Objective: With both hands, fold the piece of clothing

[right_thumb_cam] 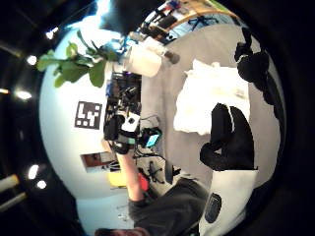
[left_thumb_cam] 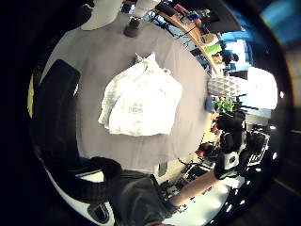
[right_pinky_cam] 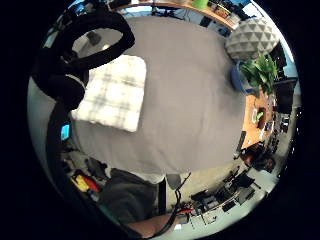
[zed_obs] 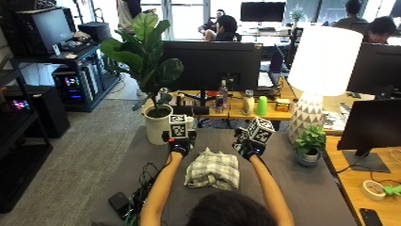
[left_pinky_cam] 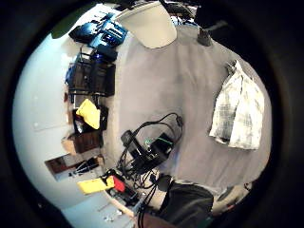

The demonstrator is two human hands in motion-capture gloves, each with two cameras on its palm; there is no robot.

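Outside view shows the plaid shirt (zed_obs: 213, 170) folded on the grey desk (zed_obs: 294, 179); left hand (zed_obs: 180, 146) and right hand (zed_obs: 249, 148) hover relaxed, holding nothing. Folding seems finished; perhaps only smoothing remains.

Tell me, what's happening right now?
Left hand and right hand raised, holding nothing. Shirt lies folded on table. Nothing in the way.

Office; desks with monitors (zed_obs: 210, 59)
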